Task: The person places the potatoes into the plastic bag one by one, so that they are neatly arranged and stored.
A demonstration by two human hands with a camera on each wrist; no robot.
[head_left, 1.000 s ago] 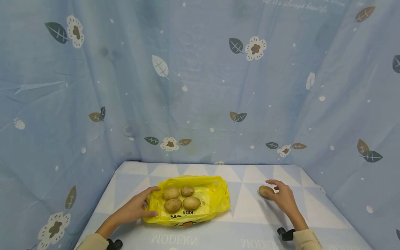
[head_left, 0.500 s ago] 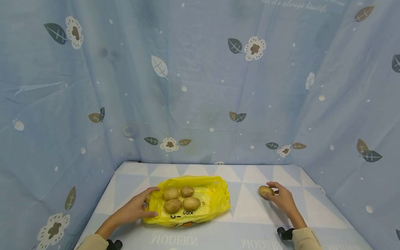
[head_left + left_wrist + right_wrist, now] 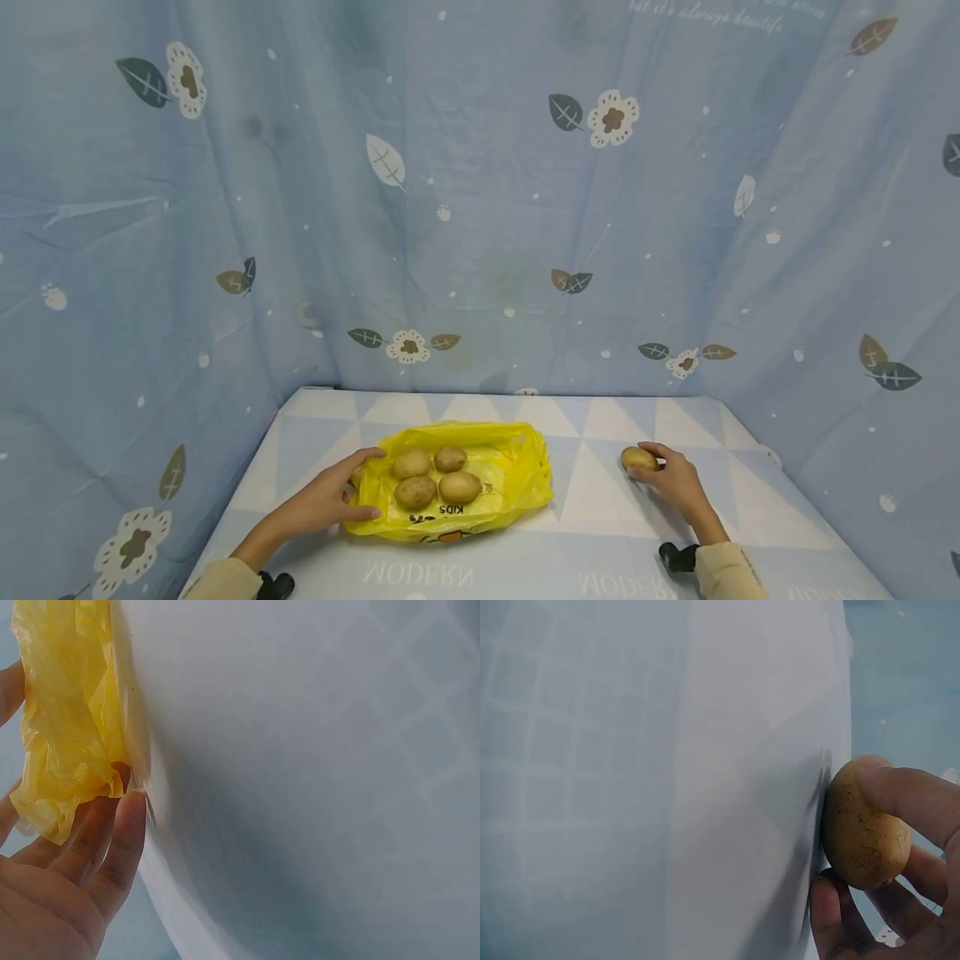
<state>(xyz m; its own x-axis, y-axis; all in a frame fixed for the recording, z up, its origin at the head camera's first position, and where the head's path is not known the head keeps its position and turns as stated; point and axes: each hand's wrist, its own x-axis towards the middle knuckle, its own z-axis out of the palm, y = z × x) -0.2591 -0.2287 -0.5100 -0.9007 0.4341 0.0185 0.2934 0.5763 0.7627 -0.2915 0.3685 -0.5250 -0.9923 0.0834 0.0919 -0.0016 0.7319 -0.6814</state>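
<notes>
A yellow plastic bag [image 3: 517,492] lies on the table with its mouth spread wide. Several potatoes [image 3: 460,487] sit in it, grouped toward its left half. At the bag's left end, my left hand [image 3: 326,500] rests with thumb and fingers spread apart against the plastic; the left wrist view has the fingers touching the crumpled bag [image 3: 67,712]. Well to the right of the bag, my right hand [image 3: 678,483] holds a single potato [image 3: 639,458] between thumb and fingers. That potato [image 3: 866,825] is close to the tabletop; whether it touches I cannot tell.
The table [image 3: 592,500] has a pale triangle-patterned cover with printed lettering near its front. Blue curtains [image 3: 480,208] with leaves and flowers rise behind it and at both sides. A black wrist mount [image 3: 678,557] sits on the right forearm.
My right hand's fingers have closed in around the potato, and the hand has shifted slightly. My left hand and the bag stay in place.
</notes>
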